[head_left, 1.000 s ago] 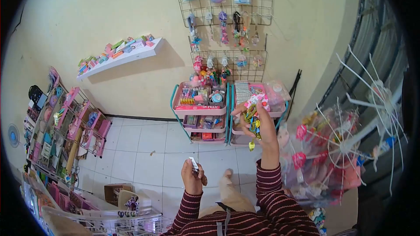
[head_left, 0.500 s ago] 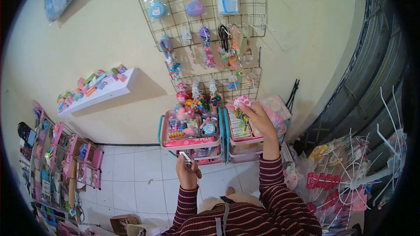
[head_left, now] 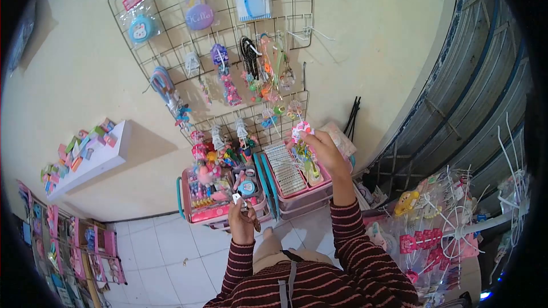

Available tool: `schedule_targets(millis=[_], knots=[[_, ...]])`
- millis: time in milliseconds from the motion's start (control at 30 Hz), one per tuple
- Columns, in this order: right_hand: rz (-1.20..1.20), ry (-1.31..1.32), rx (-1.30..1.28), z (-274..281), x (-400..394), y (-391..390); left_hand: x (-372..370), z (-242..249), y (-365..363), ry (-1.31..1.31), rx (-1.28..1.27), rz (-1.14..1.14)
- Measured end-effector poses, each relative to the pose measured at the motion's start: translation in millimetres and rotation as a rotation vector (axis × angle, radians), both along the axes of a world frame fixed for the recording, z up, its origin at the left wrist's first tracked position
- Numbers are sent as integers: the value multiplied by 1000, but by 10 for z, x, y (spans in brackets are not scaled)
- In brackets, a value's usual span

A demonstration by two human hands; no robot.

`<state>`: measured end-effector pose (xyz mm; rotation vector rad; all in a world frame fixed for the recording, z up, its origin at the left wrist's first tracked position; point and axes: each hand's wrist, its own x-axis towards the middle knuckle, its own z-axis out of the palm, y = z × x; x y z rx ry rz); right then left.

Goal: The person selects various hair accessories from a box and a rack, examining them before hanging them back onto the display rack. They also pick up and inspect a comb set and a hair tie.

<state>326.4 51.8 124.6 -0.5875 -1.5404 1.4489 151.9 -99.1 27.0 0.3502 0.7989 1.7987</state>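
Note:
My right hand (head_left: 323,149) is raised and grips a bunch of small packaged trinkets (head_left: 303,144) on pink header cards, just below the wire wall grid (head_left: 228,51) and above a pink tray cart (head_left: 297,179). My left hand (head_left: 242,219) is lower, closed around a small white packet (head_left: 237,198) in front of the left pink cart (head_left: 214,194). Both sleeves are dark red with stripes.
The grid holds hanging packets of hair accessories. A white wall shelf (head_left: 85,165) with small coloured boxes is at left. A spinning wire rack (head_left: 451,234) of packaged goods stands at right by a metal shutter (head_left: 485,97). Pink floor racks (head_left: 68,245) line the lower left.
The view has tilted up and closer to the wall grid. My right hand carried the trinket bunch up toward the lower grid. My left hand stayed closed on its packet.

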Motion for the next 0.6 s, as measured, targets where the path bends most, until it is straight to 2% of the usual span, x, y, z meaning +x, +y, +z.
schedule_targets(millis=[33, 167, 267, 333, 600], knots=[[-185, -136, 238, -16, -34, 54, -45, -14, 78, -16, 7, -23], [-165, -221, 311, 112, -60, 179, -203, 87, 403, -53, 8, -51], [-182, -251, 232, 171, -99, 323, -323, 136, 645, -49, 38, -78], [-121, -56, 145, 220, -129, 400, -370, 163, 794, -35, 65, -101], [-366, 101, 112, 362, -96, 548, -491, 209, 1115, -23, 31, -146]])
